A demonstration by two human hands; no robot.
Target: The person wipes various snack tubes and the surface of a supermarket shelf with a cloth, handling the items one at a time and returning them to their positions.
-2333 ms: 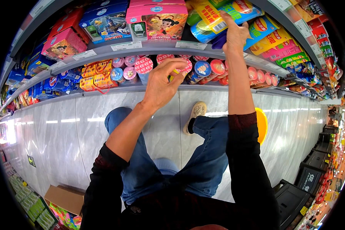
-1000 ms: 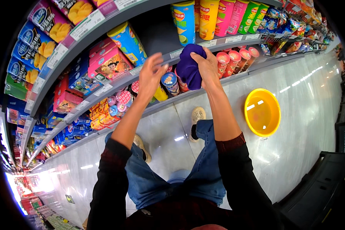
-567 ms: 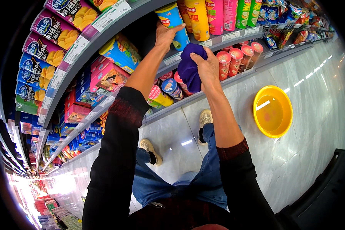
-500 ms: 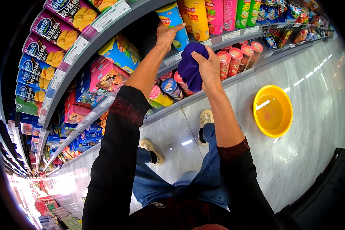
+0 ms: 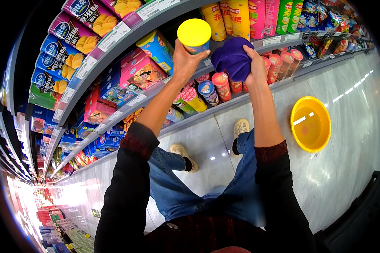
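A blue can with a yellow lid (image 5: 194, 33) is at the front of the shelf (image 5: 207, 61), gripped around its side by the left hand (image 5: 185, 63), lid toward the camera. Just right of the can, the right hand (image 5: 256, 66) clasps a bunched purple cloth (image 5: 231, 60). Yellow canisters (image 5: 240, 21) stand near the can on its right; a blue canister (image 5: 158, 52), then a pink box (image 5: 145, 76), on its left. Lower than the can sits a red tub (image 5: 221, 85); well to its right, a yellow basin (image 5: 328, 128) rests on the floor (image 5: 354, 147).
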